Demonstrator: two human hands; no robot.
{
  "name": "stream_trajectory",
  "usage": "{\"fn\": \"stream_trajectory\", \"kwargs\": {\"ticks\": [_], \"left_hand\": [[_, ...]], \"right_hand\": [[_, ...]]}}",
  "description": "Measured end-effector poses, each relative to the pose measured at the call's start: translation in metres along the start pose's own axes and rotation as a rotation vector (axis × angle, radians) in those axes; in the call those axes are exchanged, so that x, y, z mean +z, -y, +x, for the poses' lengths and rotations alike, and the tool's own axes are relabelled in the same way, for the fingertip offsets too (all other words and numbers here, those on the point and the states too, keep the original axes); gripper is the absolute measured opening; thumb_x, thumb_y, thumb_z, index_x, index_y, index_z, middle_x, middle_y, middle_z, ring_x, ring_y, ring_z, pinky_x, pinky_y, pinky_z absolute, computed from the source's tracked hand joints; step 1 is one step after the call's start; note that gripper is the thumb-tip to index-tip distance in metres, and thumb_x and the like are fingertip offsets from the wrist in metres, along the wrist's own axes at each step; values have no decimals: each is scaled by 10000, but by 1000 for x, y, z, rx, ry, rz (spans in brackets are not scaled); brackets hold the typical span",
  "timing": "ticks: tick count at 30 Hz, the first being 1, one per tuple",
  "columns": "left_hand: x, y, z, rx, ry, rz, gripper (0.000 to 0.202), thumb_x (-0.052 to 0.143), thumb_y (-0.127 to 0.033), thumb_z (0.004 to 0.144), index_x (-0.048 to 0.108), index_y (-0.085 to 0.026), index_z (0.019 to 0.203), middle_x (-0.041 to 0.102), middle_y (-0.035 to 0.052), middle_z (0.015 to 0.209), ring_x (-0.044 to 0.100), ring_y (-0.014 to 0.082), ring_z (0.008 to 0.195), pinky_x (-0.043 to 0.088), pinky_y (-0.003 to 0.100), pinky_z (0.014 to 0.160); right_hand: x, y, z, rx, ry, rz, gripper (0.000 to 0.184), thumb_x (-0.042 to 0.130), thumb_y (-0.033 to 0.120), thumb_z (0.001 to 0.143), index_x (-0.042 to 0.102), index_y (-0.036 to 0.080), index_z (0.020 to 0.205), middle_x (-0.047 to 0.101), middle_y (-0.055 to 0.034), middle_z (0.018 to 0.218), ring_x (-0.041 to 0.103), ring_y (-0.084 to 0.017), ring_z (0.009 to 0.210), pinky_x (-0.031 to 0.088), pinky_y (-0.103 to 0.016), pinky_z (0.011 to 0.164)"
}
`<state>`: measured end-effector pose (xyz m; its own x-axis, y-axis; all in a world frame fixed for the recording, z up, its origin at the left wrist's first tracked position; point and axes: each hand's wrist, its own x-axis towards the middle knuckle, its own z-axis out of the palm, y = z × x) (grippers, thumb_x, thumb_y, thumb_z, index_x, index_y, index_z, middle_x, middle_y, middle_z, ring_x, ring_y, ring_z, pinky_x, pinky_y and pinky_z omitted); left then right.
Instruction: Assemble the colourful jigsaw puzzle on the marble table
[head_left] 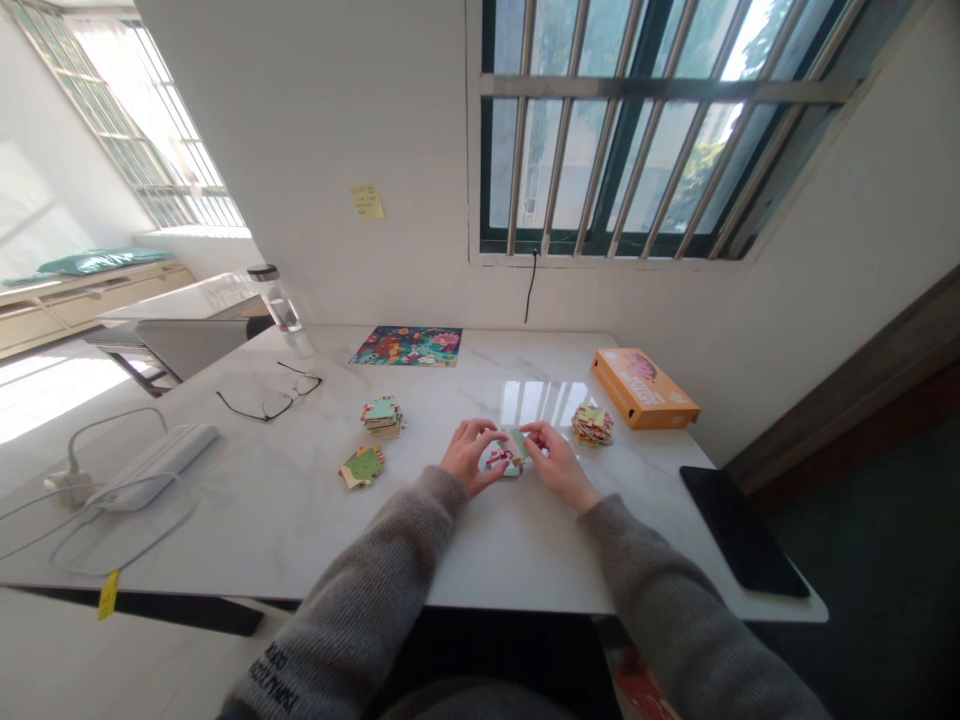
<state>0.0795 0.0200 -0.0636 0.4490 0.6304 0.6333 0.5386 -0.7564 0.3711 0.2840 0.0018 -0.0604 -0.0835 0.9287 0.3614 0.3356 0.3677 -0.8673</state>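
Observation:
Over the middle of the white table, my left hand (472,458) curves its thumb and fingers around the left edge of some small puzzle pieces (509,462), pale green with red and white print. From the other side, my right hand (559,464) pinches the upper right edge of a light green piece with thumb and fingertips. How many pieces lie between the hands is hard to make out. To the left stand a stack of puzzle pieces (382,416) and a lower green group of pieces (361,467). Another pile of pieces (592,425) sits right of my right hand.
A colourful picture sheet (409,346) lies by the wall. An orange box (643,388) and a black tablet (742,530) are at the right. On the left are eyeglasses (279,403), a water bottle (277,300) and a power strip (161,465) with loose cables.

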Motion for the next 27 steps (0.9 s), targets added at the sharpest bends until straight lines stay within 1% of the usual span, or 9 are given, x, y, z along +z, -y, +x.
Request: {"fn": "stream_trajectory", "kwargs": {"ticks": [3,5,7,11,13,16,19,24,27], "left_hand": [[-3,-1,0,21,63,-54,454,685,-182,742,615,-239,1186,570,77,1335,500,279,1166,422,451,1048],[-4,-1,-1,45,118,-83,491,695,-173,724,607,-242,1202,588,61,1350,505,277,1171,415,456,1059],[-3,0,0,56,136,-110,455,708,-197,737,621,-240,1181,636,54,1295,529,268,1142,427,448,1037],[1,4,0,13,81,-131,199,631,-207,844,677,-230,1036,726,47,1054,591,232,1003,467,405,931],[2,5,1,-4,59,-132,143,585,-205,885,685,-222,986,731,49,967,603,219,937,474,388,887],[2,5,1,-2,44,-125,138,595,-244,891,683,-214,994,714,62,964,597,221,936,472,387,882],[1,4,0,3,90,-95,187,668,-284,837,682,-215,1010,694,68,981,587,236,964,467,402,897],[5,8,-4,28,185,-116,239,662,-274,832,682,-225,1065,695,70,1096,595,246,1051,467,420,935],[9,12,-7,30,205,-131,238,618,-254,858,681,-225,1086,690,75,1153,595,245,1095,466,422,961]], "right_hand": [[-6,2,0,-23,13,-70,196,530,333,897,659,195,946,662,-21,856,569,-165,774,455,-306,754],[-7,4,-1,-40,28,-83,190,533,324,897,669,194,927,674,-22,861,575,-165,781,457,-305,762],[-6,4,-1,-41,40,-76,187,537,318,895,671,191,926,677,-21,848,582,-163,776,461,-301,752],[-5,0,-1,-20,67,-49,179,551,310,891,675,191,942,697,-29,882,616,-169,808,483,-306,767],[-4,-3,-1,-12,84,-20,178,540,300,900,667,192,962,704,-33,897,633,-171,821,498,-309,774],[-4,-3,-1,-26,86,-62,186,509,251,907,646,193,1018,692,-32,884,633,-166,793,504,-306,747],[-7,3,-2,-80,102,-208,182,510,201,891,661,193,994,660,-40,886,601,-167,779,483,-302,715],[-26,10,-4,-154,278,-291,167,553,173,870,682,199,973,631,-42,900,576,-186,888,463,-304,771],[-40,5,-5,-105,375,-328,204,616,245,855,671,186,1043,602,-35,897,558,-173,822,459,-294,744]]}}
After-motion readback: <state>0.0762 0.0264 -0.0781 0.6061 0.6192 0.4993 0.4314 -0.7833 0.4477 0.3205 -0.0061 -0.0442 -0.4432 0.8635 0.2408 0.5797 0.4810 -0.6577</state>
